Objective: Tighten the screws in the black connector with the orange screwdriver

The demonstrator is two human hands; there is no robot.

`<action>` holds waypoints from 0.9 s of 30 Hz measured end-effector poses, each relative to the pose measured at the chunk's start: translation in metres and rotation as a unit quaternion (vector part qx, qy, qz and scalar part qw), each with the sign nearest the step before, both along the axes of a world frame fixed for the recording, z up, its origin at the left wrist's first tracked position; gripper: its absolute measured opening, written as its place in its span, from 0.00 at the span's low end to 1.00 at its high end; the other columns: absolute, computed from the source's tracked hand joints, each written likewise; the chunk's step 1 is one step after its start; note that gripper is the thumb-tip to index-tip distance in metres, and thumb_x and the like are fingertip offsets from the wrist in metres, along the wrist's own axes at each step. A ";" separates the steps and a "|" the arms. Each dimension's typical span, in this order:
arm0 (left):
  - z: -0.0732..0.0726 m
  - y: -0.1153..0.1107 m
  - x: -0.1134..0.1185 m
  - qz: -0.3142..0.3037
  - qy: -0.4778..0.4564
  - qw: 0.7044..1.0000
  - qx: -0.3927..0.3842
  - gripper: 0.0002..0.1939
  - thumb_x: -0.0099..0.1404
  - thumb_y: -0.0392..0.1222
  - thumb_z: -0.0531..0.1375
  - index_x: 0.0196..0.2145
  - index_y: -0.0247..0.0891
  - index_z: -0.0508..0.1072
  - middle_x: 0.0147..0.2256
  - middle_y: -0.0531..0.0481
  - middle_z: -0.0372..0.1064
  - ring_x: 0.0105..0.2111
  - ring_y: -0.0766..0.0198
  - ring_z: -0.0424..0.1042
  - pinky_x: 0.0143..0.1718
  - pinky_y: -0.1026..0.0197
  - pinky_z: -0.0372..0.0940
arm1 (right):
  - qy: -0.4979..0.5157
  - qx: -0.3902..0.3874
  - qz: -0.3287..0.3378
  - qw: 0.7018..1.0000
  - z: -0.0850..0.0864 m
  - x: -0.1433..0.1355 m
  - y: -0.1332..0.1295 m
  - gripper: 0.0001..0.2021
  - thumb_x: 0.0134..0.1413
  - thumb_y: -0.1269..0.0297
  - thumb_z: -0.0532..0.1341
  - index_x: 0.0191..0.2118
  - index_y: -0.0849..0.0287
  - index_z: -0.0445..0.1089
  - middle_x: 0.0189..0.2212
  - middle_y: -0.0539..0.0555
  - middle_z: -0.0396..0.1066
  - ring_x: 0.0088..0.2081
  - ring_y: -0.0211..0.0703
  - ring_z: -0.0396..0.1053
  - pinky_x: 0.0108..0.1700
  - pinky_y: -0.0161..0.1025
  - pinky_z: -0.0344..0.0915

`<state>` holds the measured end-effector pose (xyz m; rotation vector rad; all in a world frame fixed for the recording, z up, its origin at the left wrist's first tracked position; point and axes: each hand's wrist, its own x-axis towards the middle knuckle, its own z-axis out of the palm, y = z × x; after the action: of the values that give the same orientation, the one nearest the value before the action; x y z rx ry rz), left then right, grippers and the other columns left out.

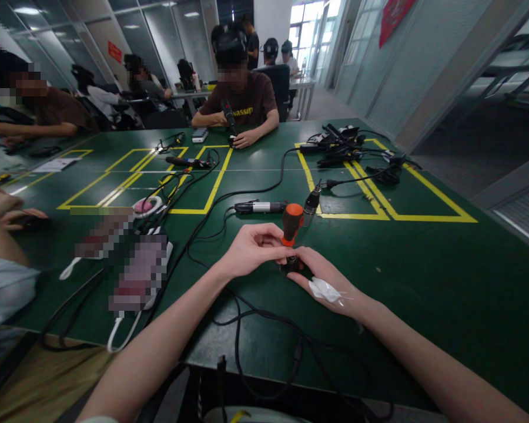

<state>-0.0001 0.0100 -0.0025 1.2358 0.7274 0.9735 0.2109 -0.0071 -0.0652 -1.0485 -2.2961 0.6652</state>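
Observation:
An upright screwdriver (pixel 293 218) with an orange and dark handle stands in front of me. The thumb and fingers of my left hand (pixel 256 249) pinch it just under the handle. Below, my right hand (pixel 324 275) curls round a small black part (pixel 287 269) on the table, at the screwdriver's lower end. Fingers hide most of that part, so its kind is unclear. A white dressing (pixel 325 289) is taped to the back of my right hand. Just beyond the handle stands a dark tool tip with a clear sleeve (pixel 312 201).
A silver-and-black electric screwdriver (pixel 261 207) lies beyond my hands. Cables (pixel 268 317) cross the green table (pixel 423 270). Phones (pixel 141 273) lie left, beside another person's hand (pixel 24 218). Tangled black tools (pixel 339 144) lie at back right. Opposite, a person (pixel 242 97) works with a tool.

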 end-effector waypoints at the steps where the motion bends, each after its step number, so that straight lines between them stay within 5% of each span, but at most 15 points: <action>1: 0.000 0.000 0.000 0.001 -0.002 1.000 -0.006 0.24 0.44 0.46 0.79 0.30 0.31 0.73 0.24 0.52 0.75 0.21 0.71 0.73 0.27 0.67 0.69 | 0.000 0.003 0.001 1.000 0.000 0.000 0.000 0.09 0.64 0.66 0.62 0.49 0.56 0.66 0.39 0.56 0.72 0.38 0.51 0.70 0.42 0.48 0.71; 7: -0.001 -0.001 0.001 -0.010 -0.020 1.000 -0.012 0.27 0.44 0.45 0.79 0.33 0.35 0.69 0.26 0.53 0.76 0.20 0.70 0.73 0.25 0.66 0.70 | 0.005 0.006 0.008 1.000 -0.001 0.001 0.000 0.07 0.64 0.67 0.61 0.47 0.55 0.67 0.39 0.57 0.73 0.39 0.51 0.70 0.44 0.50 0.72; 14: 0.001 -0.002 -0.001 -0.028 -0.003 1.000 0.001 0.22 0.55 0.52 0.74 0.37 0.29 0.81 0.28 0.45 0.80 0.25 0.67 0.76 0.32 0.63 0.73 | 0.016 0.002 0.008 1.000 -0.002 0.002 0.001 0.11 0.64 0.66 0.61 0.50 0.55 0.67 0.41 0.58 0.73 0.40 0.52 0.71 0.45 0.51 0.72; 22: -0.002 -0.001 0.004 -0.004 -0.018 1.000 -0.025 0.24 0.45 0.49 0.78 0.31 0.32 0.74 0.25 0.50 0.78 0.20 0.67 0.75 0.26 0.64 0.73 | 0.007 0.010 0.004 1.000 0.001 0.001 -0.001 0.08 0.64 0.66 0.62 0.48 0.54 0.68 0.39 0.56 0.73 0.39 0.52 0.72 0.43 0.49 0.73; 27: -0.001 -0.001 0.000 -0.021 -0.004 1.000 -0.018 0.23 0.51 0.51 0.76 0.37 0.30 0.78 0.28 0.45 0.80 0.24 0.63 0.78 0.30 0.62 0.75 | 0.000 0.005 0.002 1.000 0.000 0.002 0.000 0.12 0.65 0.65 0.61 0.53 0.54 0.67 0.39 0.57 0.74 0.39 0.52 0.72 0.44 0.51 0.74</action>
<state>0.0004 0.0087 -0.0038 1.2119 0.7070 0.9262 0.2124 -0.0075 -0.0650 -1.0394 -2.2993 0.6554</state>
